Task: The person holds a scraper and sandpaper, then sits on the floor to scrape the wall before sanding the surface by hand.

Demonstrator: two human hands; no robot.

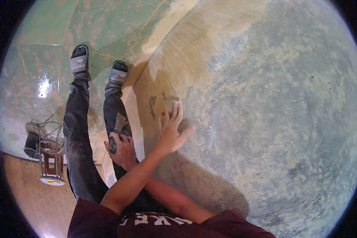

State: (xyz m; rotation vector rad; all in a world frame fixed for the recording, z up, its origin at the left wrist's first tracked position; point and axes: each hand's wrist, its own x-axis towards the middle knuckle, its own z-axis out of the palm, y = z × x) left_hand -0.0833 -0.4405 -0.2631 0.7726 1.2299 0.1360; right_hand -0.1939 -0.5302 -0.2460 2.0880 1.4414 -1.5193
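Note:
My arms are crossed. My left hand (173, 133) reaches over to the right, its fingers spread against the plastered wall (265, 119), around where tan and grey patches meet. Its shadow falls beside the fingertips. My right hand (124, 151) is closed around the dark handle of a putty knife (120, 123), held in front of my right leg. The blade points away from me, and a green ring shows on the handle's end. Part of the handle is hidden under the fingers.
Green floor tiles (35, 31) carry dusty smears. My sandalled feet (79, 63) stand near a pale strip (162, 31) at the wall's base. On the left are a metal stool (51, 158) and a dark bucket-like container (31, 144). Brown patterned flooring (31, 190) lies at lower left.

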